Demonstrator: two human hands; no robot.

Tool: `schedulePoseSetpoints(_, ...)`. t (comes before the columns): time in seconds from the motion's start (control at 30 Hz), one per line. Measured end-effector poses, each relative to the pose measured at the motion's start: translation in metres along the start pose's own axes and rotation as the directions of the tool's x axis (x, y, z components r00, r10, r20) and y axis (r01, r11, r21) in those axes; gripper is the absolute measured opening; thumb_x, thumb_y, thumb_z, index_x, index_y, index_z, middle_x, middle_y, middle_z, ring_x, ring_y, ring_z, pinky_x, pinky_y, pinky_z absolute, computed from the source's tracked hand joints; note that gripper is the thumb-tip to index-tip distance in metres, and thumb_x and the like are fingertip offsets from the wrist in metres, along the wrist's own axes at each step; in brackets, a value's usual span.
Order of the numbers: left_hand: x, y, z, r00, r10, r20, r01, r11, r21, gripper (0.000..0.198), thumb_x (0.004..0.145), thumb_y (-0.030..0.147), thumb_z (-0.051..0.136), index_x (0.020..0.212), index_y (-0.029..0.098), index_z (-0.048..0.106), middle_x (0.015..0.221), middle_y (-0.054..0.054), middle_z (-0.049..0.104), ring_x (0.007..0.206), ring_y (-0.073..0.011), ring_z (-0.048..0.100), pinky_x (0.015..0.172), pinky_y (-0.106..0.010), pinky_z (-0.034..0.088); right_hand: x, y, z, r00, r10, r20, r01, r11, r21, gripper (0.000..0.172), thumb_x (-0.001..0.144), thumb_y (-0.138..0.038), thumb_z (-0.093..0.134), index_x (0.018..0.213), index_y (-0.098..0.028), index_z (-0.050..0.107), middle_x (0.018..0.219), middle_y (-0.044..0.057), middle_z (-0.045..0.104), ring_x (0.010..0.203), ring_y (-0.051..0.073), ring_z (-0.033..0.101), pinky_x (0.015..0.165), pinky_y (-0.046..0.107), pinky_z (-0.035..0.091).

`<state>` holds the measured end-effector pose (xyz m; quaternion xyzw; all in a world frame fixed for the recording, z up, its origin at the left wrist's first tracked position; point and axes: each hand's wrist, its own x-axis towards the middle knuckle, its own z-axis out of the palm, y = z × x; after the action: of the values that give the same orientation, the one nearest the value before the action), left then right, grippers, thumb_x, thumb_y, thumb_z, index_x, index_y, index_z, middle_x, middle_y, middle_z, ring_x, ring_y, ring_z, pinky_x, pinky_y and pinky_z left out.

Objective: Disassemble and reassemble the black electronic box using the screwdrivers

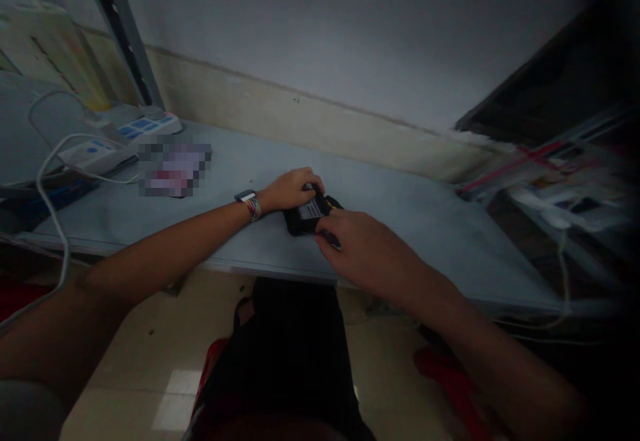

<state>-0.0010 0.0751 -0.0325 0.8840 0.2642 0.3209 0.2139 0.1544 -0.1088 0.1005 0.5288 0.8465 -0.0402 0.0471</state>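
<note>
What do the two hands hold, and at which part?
The left hand grips the small black box-shaped device at its far end; the right hand pinches a thin dark tool against its near edge.

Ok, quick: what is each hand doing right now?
Left hand: closed over the black device on the table.
Right hand: pinching a thin dark tool at the device.

Small black boxy device (306, 214) with a white printed label on its upper face, lying flat near the front edge of the pale worktop (400, 214), yellow detail at its right end, partly covered
</note>
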Motion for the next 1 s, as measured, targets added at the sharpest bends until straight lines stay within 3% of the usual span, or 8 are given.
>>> schedulePoseSetpoints(0.23,0.0,0.0,0.0,1.0,0.019,-0.004,-0.019,0.999,-0.039,0.033,0.092,0.016,0.058,0.115,0.019,0.081,0.117,-0.01,0.075,0.112,-0.0239,0.071,0.108,-0.042,0.055,0.015,-0.008,-0.011,0.998,-0.028,0.05,0.034,0.992,-0.121,0.025,0.103,-0.018,0.054,0.092,-0.015,0.077,0.095,0.014,0.081,0.085,0.026,0.074,0.068,0.037,0.04)
schedulePoseSetpoints(0.43,-0.001,0.001,-0.001,1.0,0.016,0.005,-0.016,0.999,-0.032,0.034,0.093,0.017,0.057,0.116,0.019,0.082,0.117,-0.011,0.074,0.111,-0.0249,0.071,0.107,-0.043,0.055,0.013,-0.008,-0.005,0.999,-0.033,0.036,0.036,0.996,-0.085,0.021,0.101,-0.013,0.055,0.092,-0.015,0.074,0.095,0.015,0.081,0.081,0.025,0.073,0.065,0.037,0.037)
schedulePoseSetpoints(0.53,-0.001,0.001,-0.001,1.0,0.001,0.005,-0.001,1.0,-0.027,0.034,0.093,0.017,0.057,0.116,0.022,0.082,0.116,-0.009,0.074,0.11,-0.0239,0.07,0.107,-0.043,0.055,0.0,-0.007,0.012,1.0,-0.006,-0.019,0.005,1.0,-0.028,0.02,0.103,-0.011,0.052,0.105,-0.015,0.071,0.102,0.016,0.08,0.086,0.027,0.075,0.067,0.037,0.039)
schedulePoseSetpoints(0.67,0.0,0.002,-0.001,1.0,-0.014,0.005,0.014,1.0,-0.027,0.034,0.093,0.016,0.057,0.115,0.023,0.082,0.117,-0.009,0.073,0.112,-0.0241,0.07,0.108,-0.043,0.055,-0.018,-0.01,0.047,0.989,0.127,-0.074,-0.117,0.985,0.126,0.016,0.106,-0.014,0.052,0.114,-0.016,0.065,0.101,0.013,0.08,0.081,0.026,0.075,0.064,0.035,0.038)
schedulePoseSetpoints(0.83,0.0,0.0,-0.001,0.999,-0.028,0.023,0.029,0.998,-0.048,0.035,0.093,0.015,0.056,0.115,0.022,0.082,0.116,-0.009,0.073,0.11,-0.0235,0.07,0.107,-0.043,0.056,-0.029,-0.021,0.097,0.909,0.314,-0.273,-0.207,0.91,0.359,0.006,0.106,-0.019,0.056,0.108,-0.02,0.061,0.102,0.01,0.081,0.085,0.028,0.079,0.069,0.034,0.043)
schedulePoseSetpoints(1.0,0.0,0.001,-0.002,0.998,-0.043,0.035,0.045,0.997,-0.058,0.035,0.093,0.014,0.056,0.116,0.02,0.081,0.116,-0.01,0.075,0.108,-0.023,0.07,0.105,-0.042,0.057,-0.028,-0.042,0.125,0.837,0.397,-0.376,-0.257,0.892,0.371,0.009,0.108,-0.021,0.052,0.108,-0.021,0.062,0.095,0.008,0.081,0.075,0.025,0.077,0.065,0.033,0.038)
